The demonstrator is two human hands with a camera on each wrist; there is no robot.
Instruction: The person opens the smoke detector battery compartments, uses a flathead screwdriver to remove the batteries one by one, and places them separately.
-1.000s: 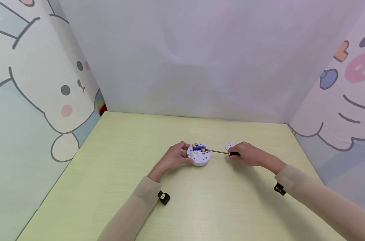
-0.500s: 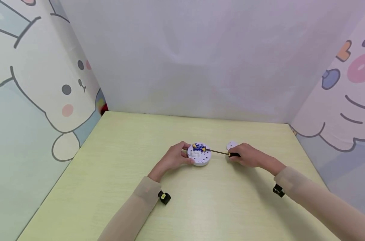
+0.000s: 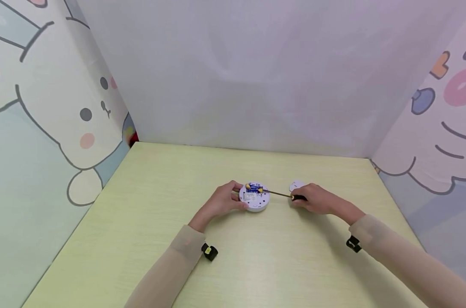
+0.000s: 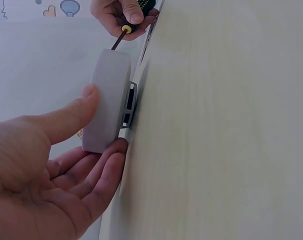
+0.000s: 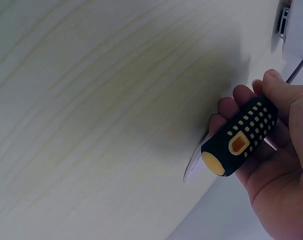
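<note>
A round white device [image 3: 256,203] holds blue-and-yellow batteries [image 3: 253,188] in its upward-facing back, beside a printed label. My left hand [image 3: 222,199] grips its left side; in the left wrist view the thumb lies on one face and the fingers curl under the edge. A black-and-yellow screwdriver [image 5: 244,131] lies in my right hand [image 3: 317,198], fingers and thumb wrapped about its handle. Its thin shaft [image 3: 278,193] points left, and its tip meets the device by the right end of the batteries. A dark-slotted bracket [image 4: 130,105] juts from the device's underside in the left wrist view.
A flat white plate [image 3: 296,185] lies on the pale wooden table [image 3: 171,184] just behind my right hand, which partly covers it. A plain white wall [image 3: 248,85] stands at the table's back, and cartoon-printed panels [image 3: 56,128] rise on both sides.
My right wrist has turned slightly, with the screwdriver tip staying at the batteries. My left hand and the device keep their place.
</note>
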